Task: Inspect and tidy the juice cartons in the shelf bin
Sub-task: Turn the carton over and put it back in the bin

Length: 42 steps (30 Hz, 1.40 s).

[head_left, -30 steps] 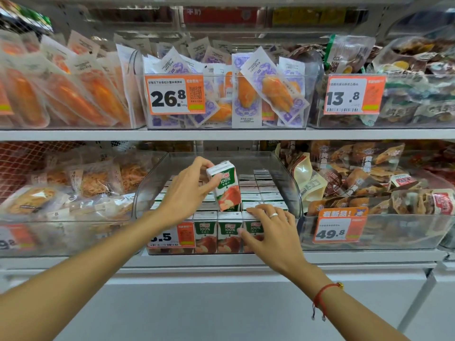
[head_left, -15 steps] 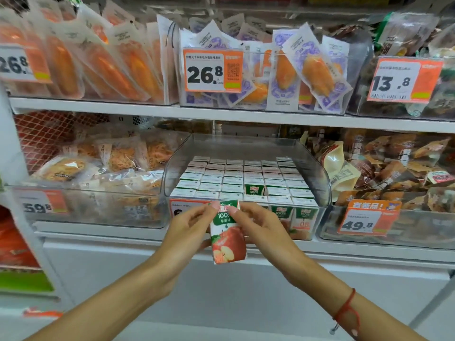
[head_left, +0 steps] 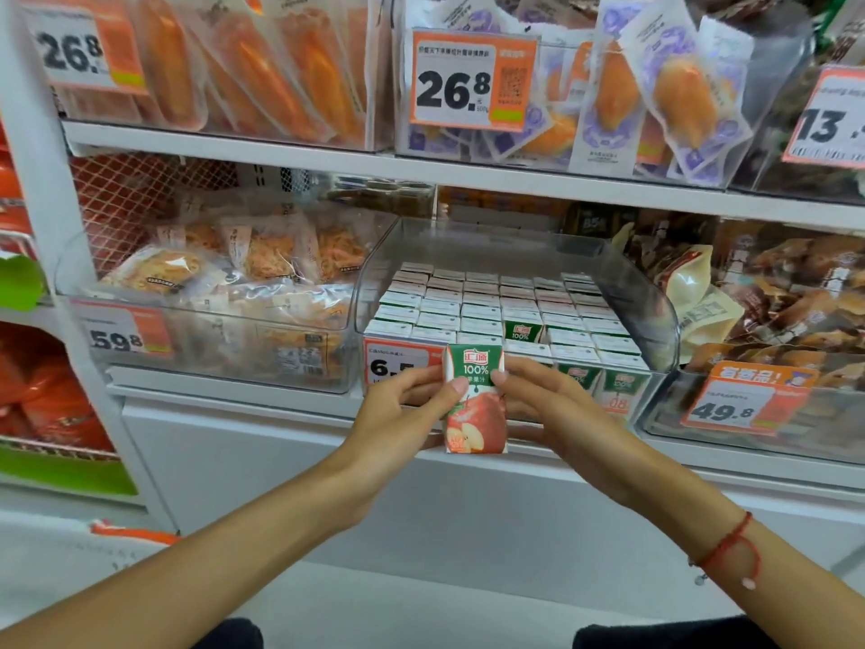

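A small green and white apple juice carton [head_left: 474, 405] stands upright in front of the shelf edge, its front label facing me. My left hand [head_left: 402, 409] pinches its left side and my right hand [head_left: 547, 409] pinches its right side. Behind it the clear shelf bin [head_left: 655, 311] holds several rows of the same cartons [head_left: 496, 311] packed tightly, tops up. One carton in a middle row shows its green front where the carton ahead of it is gone. An orange 6.5 price tag [head_left: 398, 365] hangs on the bin's front, partly hidden by my left fingers.
A clear bin of bagged pastries [head_left: 210, 297] sits to the left, a bin of brown snack bags [head_left: 772, 320] with a 49.8 tag to the right. The shelf above [head_left: 327, 156] carries bins of sealed orange food packs. A white shelf ledge runs below the bins.
The carton came out of the bin in my left hand and down in front of the shelf. My right hand left the front row and took its other side. It now stands straighter.
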Available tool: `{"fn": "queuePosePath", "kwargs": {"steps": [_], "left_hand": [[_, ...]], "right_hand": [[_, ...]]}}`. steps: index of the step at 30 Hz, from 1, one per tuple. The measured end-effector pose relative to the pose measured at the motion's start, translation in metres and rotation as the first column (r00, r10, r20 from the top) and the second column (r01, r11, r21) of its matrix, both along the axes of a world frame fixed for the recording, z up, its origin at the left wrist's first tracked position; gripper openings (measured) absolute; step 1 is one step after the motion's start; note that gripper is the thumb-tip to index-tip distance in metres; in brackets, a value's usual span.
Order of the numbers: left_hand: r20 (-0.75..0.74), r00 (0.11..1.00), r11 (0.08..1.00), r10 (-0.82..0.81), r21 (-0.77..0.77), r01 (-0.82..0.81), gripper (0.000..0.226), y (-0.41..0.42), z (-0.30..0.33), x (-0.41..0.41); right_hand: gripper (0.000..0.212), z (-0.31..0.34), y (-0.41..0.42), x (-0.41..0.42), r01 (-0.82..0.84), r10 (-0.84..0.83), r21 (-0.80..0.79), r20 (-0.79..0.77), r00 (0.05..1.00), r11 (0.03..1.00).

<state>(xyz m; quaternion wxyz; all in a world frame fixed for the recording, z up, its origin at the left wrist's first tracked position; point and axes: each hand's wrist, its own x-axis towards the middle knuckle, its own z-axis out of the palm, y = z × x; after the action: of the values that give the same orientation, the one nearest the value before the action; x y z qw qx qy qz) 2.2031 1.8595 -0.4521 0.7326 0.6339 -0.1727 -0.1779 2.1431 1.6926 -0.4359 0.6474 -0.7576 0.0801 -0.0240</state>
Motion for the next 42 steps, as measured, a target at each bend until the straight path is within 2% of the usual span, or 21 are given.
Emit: {"fn": "queuePosePath", "kwargs": {"steps": [2, 4, 8, 12, 14, 16, 18, 23, 27, 30, 33, 35, 39, 42], "left_hand": [[0.012, 1.000, 1.000, 0.012, 0.000, -0.012, 0.013, 0.001, 0.000, 0.003], [0.016, 1.000, 1.000, 0.015, -0.003, -0.015, 0.013, 0.002, 0.000, 0.005], [0.073, 0.997, 0.999, 0.010, 0.033, -0.013, 0.018, 0.003, -0.001, 0.006], [0.195, 0.975, 0.985, 0.107, 0.114, -0.131, 0.013, 0.004, -0.005, 0.011], [0.163, 0.977, 0.980, 0.138, 0.118, -0.158, 0.013, 0.001, -0.006, 0.012], [0.124, 0.985, 0.982, 0.122, 0.127, -0.138, 0.024, -0.002, -0.006, 0.010], [0.102, 0.989, 0.982, 0.107, 0.145, -0.121, 0.032, -0.003, -0.006, 0.010], [0.068, 0.997, 0.986, 0.027, 0.165, -0.038, 0.022, 0.001, -0.003, 0.013], [0.005, 0.989, 0.974, -0.146, 0.175, 0.143, 0.028, 0.009, 0.003, 0.014], [0.019, 0.985, 0.969, -0.174, 0.180, 0.168, 0.027, 0.013, 0.006, 0.014], [0.039, 0.981, 0.972, -0.190, 0.148, 0.182, 0.027, 0.011, 0.007, 0.011], [0.053, 0.980, 0.977, -0.190, 0.105, 0.184, 0.030, 0.009, 0.009, 0.007], [0.069, 0.985, 0.986, -0.159, 0.052, 0.156, 0.023, 0.006, 0.011, 0.006], [0.080, 0.987, 0.989, -0.141, 0.056, 0.137, 0.029, 0.006, 0.010, 0.005]], "right_hand": [[0.036, 0.002, -0.005, -0.004, -0.123, 0.123, 0.004, -0.034, 0.992, 0.992], [0.039, 0.002, -0.006, -0.007, -0.156, 0.156, 0.006, -0.022, 0.988, 0.988], [0.040, -0.002, -0.006, -0.008, -0.083, 0.085, -0.041, 0.042, 0.995, 0.996], [0.036, -0.006, -0.002, -0.009, 0.039, -0.023, -0.197, 0.087, 0.996, 0.980], [0.037, -0.007, 0.003, -0.010, 0.121, -0.080, -0.324, 0.138, 0.987, 0.938], [0.045, -0.009, 0.007, -0.010, 0.186, -0.108, -0.447, 0.193, 0.975, 0.875], [0.050, -0.009, 0.010, -0.010, 0.177, -0.092, -0.487, 0.193, 0.977, 0.855], [0.035, -0.005, 0.005, -0.007, 0.049, -0.024, -0.286, 0.089, 0.996, 0.957], [0.036, -0.001, 0.002, -0.009, -0.064, 0.075, -0.182, 0.054, 0.996, 0.981], [0.023, -0.001, 0.002, -0.010, -0.051, 0.060, -0.160, 0.051, 0.997, 0.986], [0.041, -0.002, 0.003, -0.007, 0.021, -0.012, -0.159, 0.059, 0.998, 0.987], [0.055, 0.001, 0.000, -0.007, -0.006, 0.010, -0.126, 0.029, 1.000, 0.992], [0.047, 0.007, -0.005, -0.010, -0.205, 0.205, -0.052, -0.005, 0.979, 0.977], [0.042, 0.006, -0.003, -0.011, -0.154, 0.153, 0.011, 0.047, 0.987, 0.988]]}}
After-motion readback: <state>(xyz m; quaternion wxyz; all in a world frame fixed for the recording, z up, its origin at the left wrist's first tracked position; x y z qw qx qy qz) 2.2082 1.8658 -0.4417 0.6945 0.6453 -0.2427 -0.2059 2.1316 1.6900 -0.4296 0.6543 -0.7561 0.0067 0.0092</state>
